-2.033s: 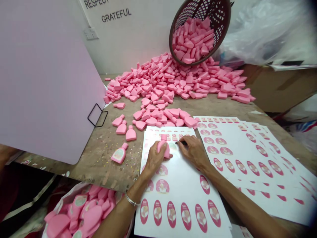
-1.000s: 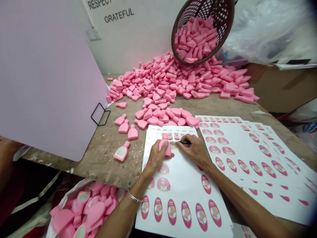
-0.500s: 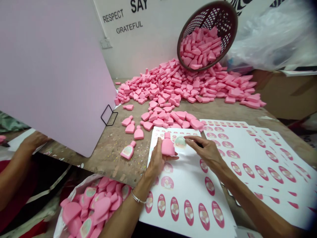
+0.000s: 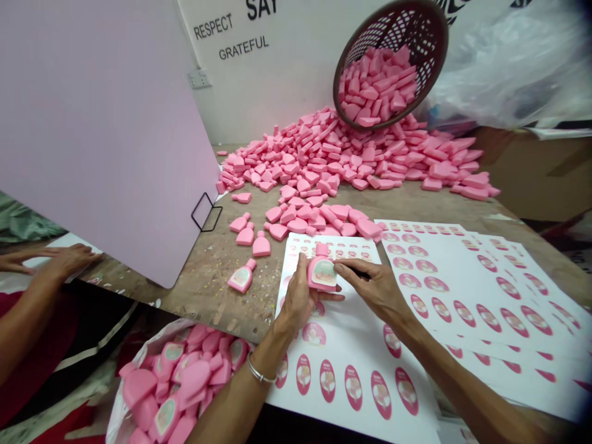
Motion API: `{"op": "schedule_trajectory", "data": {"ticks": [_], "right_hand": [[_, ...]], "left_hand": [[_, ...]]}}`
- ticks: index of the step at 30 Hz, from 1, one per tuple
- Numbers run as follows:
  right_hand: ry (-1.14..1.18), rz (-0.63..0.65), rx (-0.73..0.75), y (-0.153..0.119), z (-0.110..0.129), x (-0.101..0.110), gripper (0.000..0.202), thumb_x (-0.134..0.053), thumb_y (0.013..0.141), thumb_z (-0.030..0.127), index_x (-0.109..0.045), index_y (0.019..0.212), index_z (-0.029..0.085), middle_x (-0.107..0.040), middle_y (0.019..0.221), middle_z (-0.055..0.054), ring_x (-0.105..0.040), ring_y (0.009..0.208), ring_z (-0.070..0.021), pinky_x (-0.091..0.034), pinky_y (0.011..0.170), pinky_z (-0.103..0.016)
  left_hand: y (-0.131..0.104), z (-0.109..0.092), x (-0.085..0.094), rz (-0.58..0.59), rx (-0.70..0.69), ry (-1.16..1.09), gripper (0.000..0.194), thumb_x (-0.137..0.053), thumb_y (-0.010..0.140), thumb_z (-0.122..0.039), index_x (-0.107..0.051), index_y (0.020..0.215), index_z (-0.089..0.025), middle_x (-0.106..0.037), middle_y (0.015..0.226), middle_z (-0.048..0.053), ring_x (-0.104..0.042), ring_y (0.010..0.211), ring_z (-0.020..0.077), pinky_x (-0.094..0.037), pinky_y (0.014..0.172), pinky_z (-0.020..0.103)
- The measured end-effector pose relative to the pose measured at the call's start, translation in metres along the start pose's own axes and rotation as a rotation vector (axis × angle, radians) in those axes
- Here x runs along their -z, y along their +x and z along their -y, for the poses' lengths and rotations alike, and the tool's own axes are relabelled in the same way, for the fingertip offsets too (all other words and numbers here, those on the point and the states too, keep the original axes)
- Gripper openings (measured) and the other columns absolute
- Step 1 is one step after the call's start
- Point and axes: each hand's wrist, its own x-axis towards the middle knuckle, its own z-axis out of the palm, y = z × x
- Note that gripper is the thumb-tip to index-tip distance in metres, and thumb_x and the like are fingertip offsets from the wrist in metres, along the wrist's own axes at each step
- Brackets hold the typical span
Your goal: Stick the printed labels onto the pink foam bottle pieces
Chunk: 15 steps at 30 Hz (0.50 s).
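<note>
My left hand (image 4: 298, 296) is closed around a pink bottle-shaped piece (image 4: 320, 248), held upright with its cap end up. Over the front of that piece lies a pale green rounded sticker (image 4: 324, 274). The fingertips of my right hand (image 4: 370, 285) pinch the sticker's right edge. Beneath both hands is a white sheet of printed stickers (image 4: 342, 336), with pink ovals along its lower part and some bare patches. To the left, a pink bottle-shaped piece with a label (image 4: 242, 276) rests on the table.
Many pink pieces (image 4: 300, 163) are heaped at the back, spilling from a tilted brown basket (image 4: 340, 102). More sticker sheets (image 4: 462, 271) lie right. A white bag (image 4: 115, 414) of pieces is at lower left. Behind a pale panel (image 4: 106, 135), another person's hands (image 4: 69, 259) rest on paper.
My right hand has moved left, bringing the sticker from beside the pink piece onto its front. The other person's second hand has come into view at the left.
</note>
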Motion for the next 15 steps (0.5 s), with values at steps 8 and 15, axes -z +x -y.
{"op": "schedule_trajectory", "data": {"ticks": [8,15], "right_hand": [[-0.022,-0.004,0.013,-0.0010,0.0053,0.0010,0.025,-0.065,0.079,0.044,-0.076,0.090,0.024,-0.074,0.093,-0.004,-0.067,0.085,-0.0229,-0.053,0.075,-0.036],[-0.072,-0.031,0.043,-0.0030,0.0053,-0.0015,0.023,-0.064,0.080,0.042,-0.075,0.090,0.024,-0.074,0.091,-0.003,-0.066,0.080,-0.0209,-0.051,0.069,-0.034]], "left_hand": [[-0.0021,-0.0014,-0.0019,0.001,0.000,0.013,0.058,-0.040,0.087,-0.064,-0.065,0.099,-0.013,-0.070,0.083,0.009,-0.070,0.078,0.0226,-0.059,0.062,0.032],[-0.0040,-0.0019,-0.0045,0.036,-0.003,0.013,0.059,-0.042,0.086,-0.065,-0.064,0.095,-0.011,-0.069,0.084,0.011,-0.069,0.080,0.0238,-0.059,0.063,0.034]]}}
